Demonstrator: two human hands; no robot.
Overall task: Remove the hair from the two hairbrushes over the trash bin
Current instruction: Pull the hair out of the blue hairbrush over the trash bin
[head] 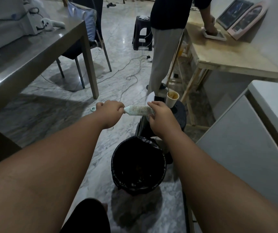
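Both arms reach forward over the marble floor (50, 125). The left hand (110, 110) grips the handle of a mint-green hairbrush (139, 110), its fingers curled tight round the shaft, with the looped handle end sticking out to the left of the fist. The brush lies level, head pointing right, and some pale, yellowish matter sits among its bristles. The right hand (160, 115) holds the far end of the brush head, thumb on top and fingers curled underneath against the bristles. Only 1 hairbrush is in view.

The brush is held in the air just past the far rim of the trash bin (114, 159). The bin is lined with a black bag, stands on the floor between the forearms, and has some dark litter at its bottom.

Beyond the right hand, a stained paper cup (172, 99) stands on a black stool (180, 113). A grey bench (34, 52) runs along the left. A second person (166, 47) stands at a wooden bench (227, 54) on the right, 1 hand resting on a white frame there.
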